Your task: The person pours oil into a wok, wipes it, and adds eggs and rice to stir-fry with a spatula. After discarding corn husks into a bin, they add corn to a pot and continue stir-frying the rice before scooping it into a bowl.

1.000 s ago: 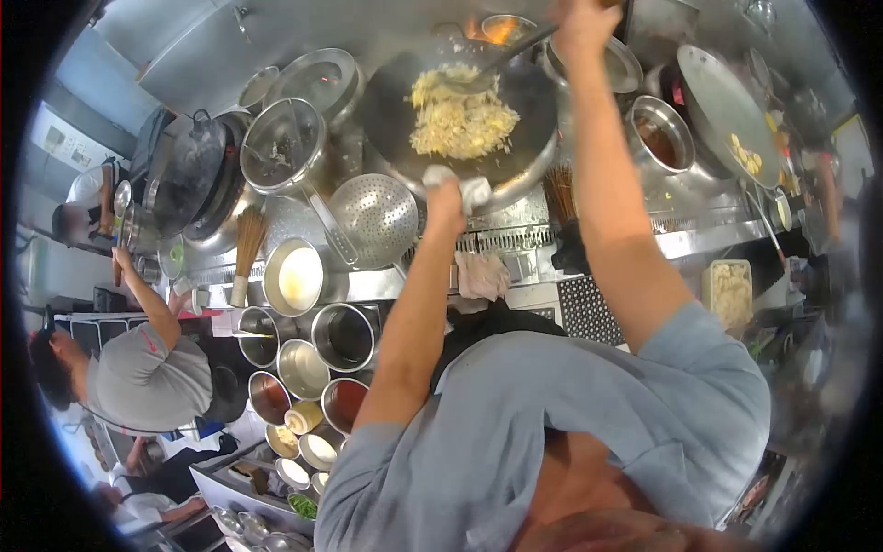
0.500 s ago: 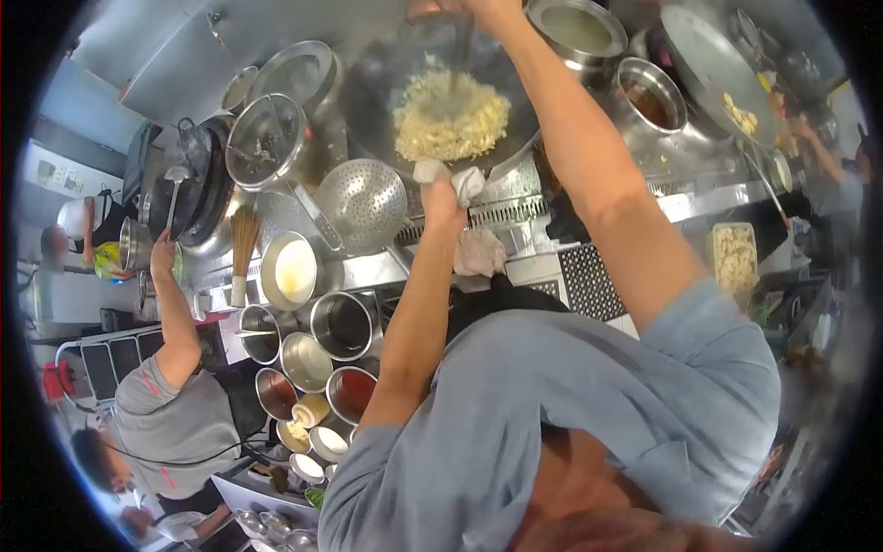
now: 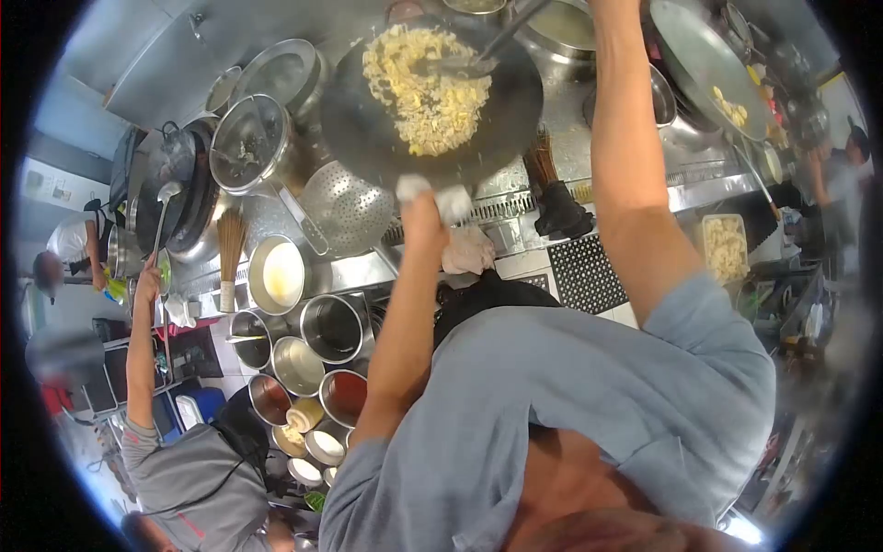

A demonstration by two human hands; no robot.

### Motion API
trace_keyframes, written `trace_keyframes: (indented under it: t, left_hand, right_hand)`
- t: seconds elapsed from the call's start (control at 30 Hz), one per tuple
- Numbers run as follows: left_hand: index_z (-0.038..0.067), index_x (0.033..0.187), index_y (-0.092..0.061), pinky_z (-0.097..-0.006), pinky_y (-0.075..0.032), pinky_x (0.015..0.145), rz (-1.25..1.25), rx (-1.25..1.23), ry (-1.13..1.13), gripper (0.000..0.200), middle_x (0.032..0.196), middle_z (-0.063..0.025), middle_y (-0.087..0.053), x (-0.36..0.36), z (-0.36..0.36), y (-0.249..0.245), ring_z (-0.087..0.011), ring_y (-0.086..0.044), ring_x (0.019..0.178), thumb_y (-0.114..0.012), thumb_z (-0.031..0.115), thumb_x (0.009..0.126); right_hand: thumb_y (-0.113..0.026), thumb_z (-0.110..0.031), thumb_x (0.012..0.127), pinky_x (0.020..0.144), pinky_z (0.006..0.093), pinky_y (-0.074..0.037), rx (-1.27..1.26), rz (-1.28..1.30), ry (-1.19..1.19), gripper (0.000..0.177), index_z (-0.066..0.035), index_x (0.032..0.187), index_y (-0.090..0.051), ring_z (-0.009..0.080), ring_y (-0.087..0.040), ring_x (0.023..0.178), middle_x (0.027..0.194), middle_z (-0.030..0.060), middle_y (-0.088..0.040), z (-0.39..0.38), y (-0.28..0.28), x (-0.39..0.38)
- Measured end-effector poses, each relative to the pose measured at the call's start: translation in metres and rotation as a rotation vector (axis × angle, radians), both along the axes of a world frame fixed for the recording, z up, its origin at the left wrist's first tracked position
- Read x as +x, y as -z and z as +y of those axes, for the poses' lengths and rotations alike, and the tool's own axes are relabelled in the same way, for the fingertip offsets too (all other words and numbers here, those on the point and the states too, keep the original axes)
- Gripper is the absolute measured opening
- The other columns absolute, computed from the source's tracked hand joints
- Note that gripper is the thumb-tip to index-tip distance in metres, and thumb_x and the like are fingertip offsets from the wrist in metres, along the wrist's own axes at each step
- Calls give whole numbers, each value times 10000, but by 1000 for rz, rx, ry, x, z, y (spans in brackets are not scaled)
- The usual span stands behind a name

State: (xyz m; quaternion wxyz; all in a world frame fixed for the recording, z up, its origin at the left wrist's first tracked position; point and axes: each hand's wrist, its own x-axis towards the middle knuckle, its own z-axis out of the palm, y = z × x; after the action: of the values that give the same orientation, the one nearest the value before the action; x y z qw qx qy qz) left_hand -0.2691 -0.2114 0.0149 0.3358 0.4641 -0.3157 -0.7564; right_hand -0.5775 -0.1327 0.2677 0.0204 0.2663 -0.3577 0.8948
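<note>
My left hand (image 3: 423, 221) is closed round a white cloth (image 3: 452, 203) at the near rim of a large dark wok (image 3: 359, 129). Pale yellow fried food (image 3: 432, 101), like rice with egg, lies in the wok, spread from its upper left to its middle. A dark-handled metal ladle (image 3: 464, 64) reaches into the food from the upper right. My right hand is at the top edge, mostly cut off; only the wrist and forearm show, so its fingers are hidden.
A perforated strainer (image 3: 348, 210) and a brush (image 3: 231, 248) lie left of the wok. Several sauce pots (image 3: 336, 328) stand below them. A co-worker's hand (image 3: 147, 281) holds a ladle at far left. A tray of pale food (image 3: 725, 248) is at right.
The wok has tilted and shifted, and the food has spread up and left. My right arm has moved right, with the ladle now slanting from the upper right. The co-worker has moved down.
</note>
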Motion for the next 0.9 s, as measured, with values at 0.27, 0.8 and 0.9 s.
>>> trace_keyframes:
  t: [0.27, 0.8, 0.9]
  left_hand:
    - [20, 1040, -510, -326, -497, 502, -7, -45, 255, 223, 916, -121, -624, -11, 3, 6, -227, -642, 717, -393, 196, 968]
    - [-23, 1166, -492, -324, -502, 701, -168, -100, 398, 336, 1042, -121, -554, -1, 31, -23, -218, -568, 827, -471, 31, 835]
    - [-10, 1206, -459, -323, -506, 731, -153, -106, 212, 402, 1074, -94, -552, 0, 40, 49, -218, -570, 873, -477, -5, 805]
  right_hand:
    - [-594, -56, 791, 455, 265, -434, 57, -128, -60, 56, -25, 748, -578, 97, -486, 512, 644, 16, -527, -9, 84, 129]
    - [-561, -90, 787, 371, 293, -343, 355, -50, 31, 96, -70, 697, -534, 129, -461, 405, 551, 35, -522, -57, 8, 112]
    - [-614, -61, 802, 487, 250, -441, 246, 135, 59, 44, -37, 788, -580, 100, -510, 567, 698, 17, -545, -52, 60, 101]
